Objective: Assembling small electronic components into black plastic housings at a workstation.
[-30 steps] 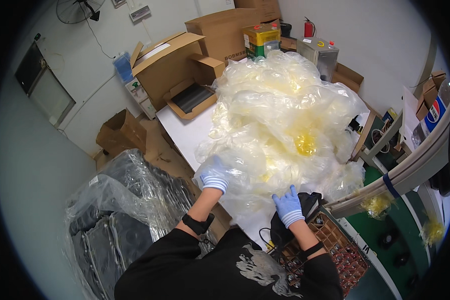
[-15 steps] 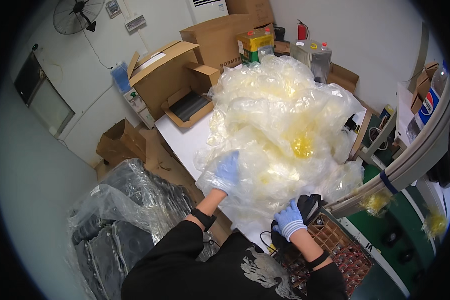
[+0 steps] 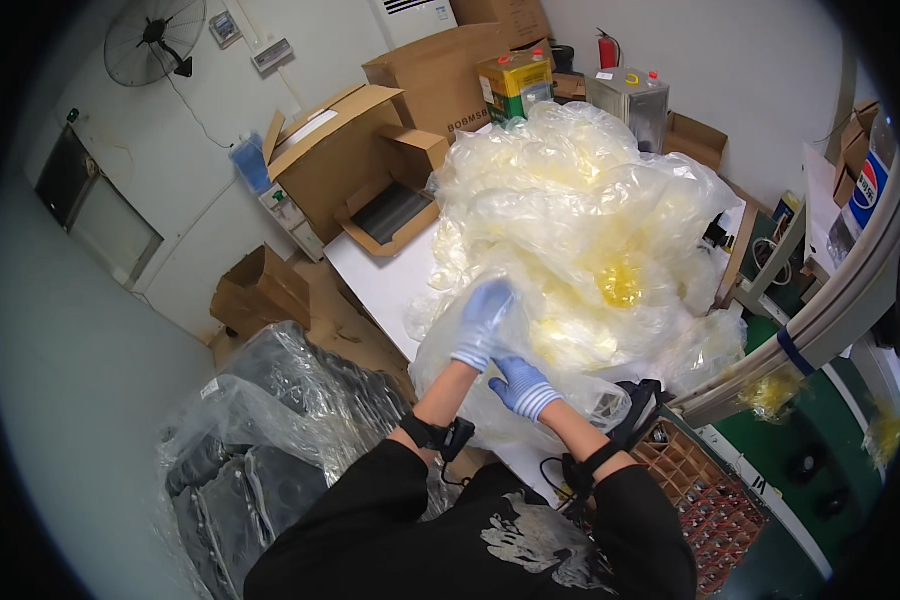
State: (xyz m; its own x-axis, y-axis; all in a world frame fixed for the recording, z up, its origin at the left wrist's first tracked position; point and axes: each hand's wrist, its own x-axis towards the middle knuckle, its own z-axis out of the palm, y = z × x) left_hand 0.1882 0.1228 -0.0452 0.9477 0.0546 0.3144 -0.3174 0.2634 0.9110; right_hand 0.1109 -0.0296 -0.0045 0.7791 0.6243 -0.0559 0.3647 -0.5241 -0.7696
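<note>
A large heap of clear, yellow-tinted plastic bags point(image 3: 580, 220) covers most of the white table. My left hand point(image 3: 484, 322), in a light blue glove, reaches into a clear plastic bag point(image 3: 440, 350) at the heap's near left side. Film veils its fingers, which look stretched out. Just below and right of that wrist, my right hand point(image 3: 523, 388), in a blue glove with a striped cuff, has its fingers closed at the bag's near edge. A black object point(image 3: 642, 408) of unclear kind lies to the right of it.
Open cardboard boxes point(image 3: 345, 150) stand at the far left, metal cans point(image 3: 630, 105) at the back. Film-wrapped black parts point(image 3: 270, 480) lie at lower left. A divided crate point(image 3: 705, 500) is at lower right, beneath a curved rail point(image 3: 760, 370).
My right hand has left the black object and moved up and left, next to my left wrist. The left hand stays within the film. The whole view has shifted slightly.
</note>
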